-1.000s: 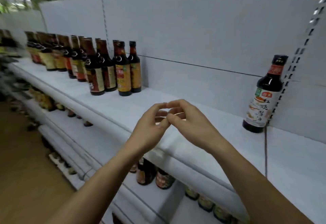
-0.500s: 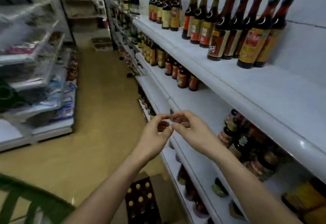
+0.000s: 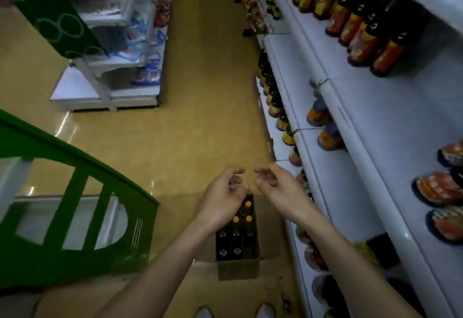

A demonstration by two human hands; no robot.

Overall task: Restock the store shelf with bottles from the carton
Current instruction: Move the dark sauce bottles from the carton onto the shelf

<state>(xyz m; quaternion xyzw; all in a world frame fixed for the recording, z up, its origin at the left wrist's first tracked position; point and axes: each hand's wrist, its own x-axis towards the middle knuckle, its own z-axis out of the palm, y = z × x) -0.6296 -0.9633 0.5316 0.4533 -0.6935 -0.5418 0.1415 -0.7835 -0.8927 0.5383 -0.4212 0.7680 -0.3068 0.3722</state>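
The open cardboard carton (image 3: 238, 268) stands on the tan floor (image 3: 200, 117) just beside the foot of the white store shelf (image 3: 375, 122), with dark capped bottles (image 3: 235, 236) upright inside. Above it hover the left hand (image 3: 221, 201) and right hand (image 3: 279, 189), near each other but apart, fingers loosely curled, holding nothing. Farther along, labelled sauce bottles (image 3: 363, 37) stand near the shelf's front edge.

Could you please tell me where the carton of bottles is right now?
In the head view the carton sits open on the floor, lower centre, beneath the left hand and just left of the white shelves.
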